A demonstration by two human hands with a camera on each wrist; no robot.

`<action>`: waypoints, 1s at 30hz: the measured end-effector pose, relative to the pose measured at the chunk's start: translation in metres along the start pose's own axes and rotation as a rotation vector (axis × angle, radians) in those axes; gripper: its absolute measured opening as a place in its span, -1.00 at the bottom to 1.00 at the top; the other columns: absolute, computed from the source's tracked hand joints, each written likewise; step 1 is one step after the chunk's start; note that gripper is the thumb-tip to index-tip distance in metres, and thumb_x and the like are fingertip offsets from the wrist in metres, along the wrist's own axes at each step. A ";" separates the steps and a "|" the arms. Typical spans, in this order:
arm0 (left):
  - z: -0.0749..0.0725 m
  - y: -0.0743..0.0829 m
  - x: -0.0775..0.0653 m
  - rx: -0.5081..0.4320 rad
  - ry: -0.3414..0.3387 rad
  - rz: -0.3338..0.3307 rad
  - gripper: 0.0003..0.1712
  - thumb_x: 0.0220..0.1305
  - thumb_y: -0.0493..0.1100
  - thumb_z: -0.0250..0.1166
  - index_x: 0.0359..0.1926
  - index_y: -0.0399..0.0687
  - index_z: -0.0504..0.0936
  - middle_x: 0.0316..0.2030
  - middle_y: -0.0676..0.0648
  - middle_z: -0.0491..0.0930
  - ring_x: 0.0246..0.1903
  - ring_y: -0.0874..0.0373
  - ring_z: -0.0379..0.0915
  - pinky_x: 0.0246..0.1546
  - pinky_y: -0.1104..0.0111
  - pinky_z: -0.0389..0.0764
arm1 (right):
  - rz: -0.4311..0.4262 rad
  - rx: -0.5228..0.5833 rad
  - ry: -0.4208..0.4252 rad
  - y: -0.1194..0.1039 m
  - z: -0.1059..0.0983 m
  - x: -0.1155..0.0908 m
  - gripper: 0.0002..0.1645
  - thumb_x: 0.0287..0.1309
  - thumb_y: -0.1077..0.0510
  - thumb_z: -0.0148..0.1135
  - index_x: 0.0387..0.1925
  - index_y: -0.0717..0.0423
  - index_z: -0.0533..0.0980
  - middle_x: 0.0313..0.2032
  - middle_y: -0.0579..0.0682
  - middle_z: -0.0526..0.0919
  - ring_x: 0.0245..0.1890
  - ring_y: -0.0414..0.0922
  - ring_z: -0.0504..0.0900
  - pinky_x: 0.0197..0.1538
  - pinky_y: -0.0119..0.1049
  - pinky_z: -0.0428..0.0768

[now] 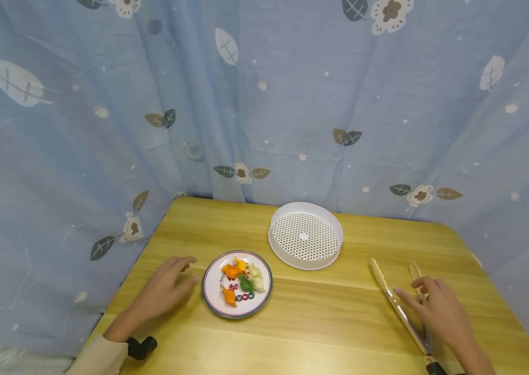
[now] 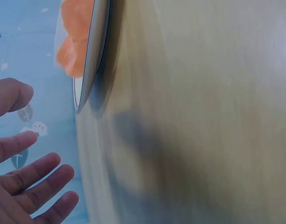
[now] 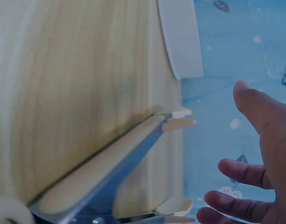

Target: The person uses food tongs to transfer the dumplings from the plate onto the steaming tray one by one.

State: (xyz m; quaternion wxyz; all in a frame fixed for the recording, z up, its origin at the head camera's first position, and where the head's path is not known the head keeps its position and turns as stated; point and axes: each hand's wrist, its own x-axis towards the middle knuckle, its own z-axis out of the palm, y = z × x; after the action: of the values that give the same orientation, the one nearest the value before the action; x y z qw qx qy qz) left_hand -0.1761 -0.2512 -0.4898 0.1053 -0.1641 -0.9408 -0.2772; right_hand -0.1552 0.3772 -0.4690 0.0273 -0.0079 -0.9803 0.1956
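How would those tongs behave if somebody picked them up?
The tongs would probably feel stiff, as their long sides look like shiny metal. They may flex or swing near the joined end, since those sides spread apart. Their V shape makes rolling seem unlikely.

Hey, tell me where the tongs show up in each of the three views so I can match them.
Head: lower right; the tongs are partly hidden by the right hand.
Left wrist: not in it.
Right wrist: lower left to lower middle, slanting.
Shared landmark: the blue patterned curtain, in all three views.
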 end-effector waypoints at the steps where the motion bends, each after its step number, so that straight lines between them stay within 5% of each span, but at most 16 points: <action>1: 0.002 0.001 0.000 -0.025 -0.007 -0.012 -0.45 0.42 0.03 0.36 0.30 -0.12 0.54 0.02 -0.19 0.58 -0.01 -0.06 0.55 -0.03 -0.04 0.57 | 0.002 0.005 0.002 0.001 0.002 -0.001 -0.15 0.30 -0.44 0.21 0.07 0.29 0.54 -0.09 0.31 0.56 -0.20 0.14 0.57 -0.27 0.08 0.55; 12: 0.017 0.004 0.003 -0.314 -0.125 -0.201 -0.37 0.39 -0.01 0.40 0.36 -0.13 0.45 0.05 -0.15 0.56 -0.06 0.07 0.56 -0.11 0.23 0.60 | 0.028 0.024 0.007 0.007 0.014 -0.005 0.00 0.27 -0.45 0.25 0.26 0.35 0.41 -0.13 0.28 0.50 -0.28 0.05 0.47 -0.38 -0.14 0.42; 23: 0.031 0.007 0.003 -0.351 -0.144 -0.264 -0.36 0.33 -0.03 0.46 0.35 -0.08 0.47 0.02 -0.09 0.54 -0.09 0.10 0.52 -0.13 0.28 0.56 | 0.041 0.007 0.008 0.014 0.022 -0.009 0.28 0.12 -0.48 0.37 0.46 0.39 0.16 0.02 0.56 0.31 -0.43 0.05 0.36 -0.48 -0.14 0.34; 30: 0.035 0.007 0.005 -0.358 -0.152 -0.270 -0.37 0.34 -0.04 0.45 0.35 -0.03 0.47 0.01 -0.08 0.53 -0.14 0.11 0.49 -0.16 0.31 0.55 | 0.011 -0.015 0.016 0.021 0.027 -0.010 0.48 -0.03 -0.47 0.48 0.51 0.43 0.01 -0.17 0.43 0.44 -0.41 0.06 0.39 -0.41 -0.11 0.39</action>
State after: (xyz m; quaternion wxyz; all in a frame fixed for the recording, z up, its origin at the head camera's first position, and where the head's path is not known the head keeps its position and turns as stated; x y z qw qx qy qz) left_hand -0.1818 -0.2245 -0.5137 -0.0345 -0.0734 -0.8952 -0.4382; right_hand -0.1466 0.3863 -0.5022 0.0342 -0.0152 -0.9814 0.1882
